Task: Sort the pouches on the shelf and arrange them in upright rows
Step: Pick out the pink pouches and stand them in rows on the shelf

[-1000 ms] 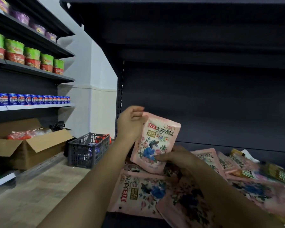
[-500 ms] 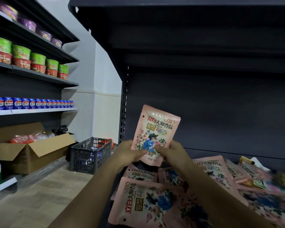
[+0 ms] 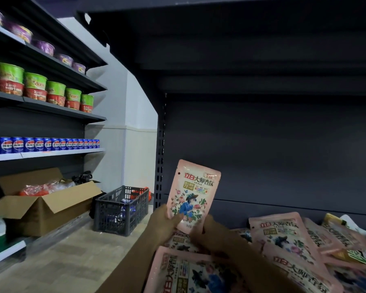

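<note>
Item: pink pouch point(image 3: 192, 197), long axis upright, bottom edge gripped by your left hand point(image 3: 164, 222) and right hand point(image 3: 207, 231). Shelf point(image 3: 230, 214) floor lies directly below; the right-hand hold is probably a pinch, partly hidden.

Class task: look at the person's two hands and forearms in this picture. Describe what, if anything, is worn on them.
Both the left hand and the right hand are bare, with no gloves. No ring, watch or bracelet shows. The forearms are uncovered too, with no sleeve visible down to the picture's lower edge. The dim light hides finer detail.

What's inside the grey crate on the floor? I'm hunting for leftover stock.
Through the grey crate mesh and open top, a can top and blurry blue items show, something orange behind. The bottom is hidden by the walls.
</note>
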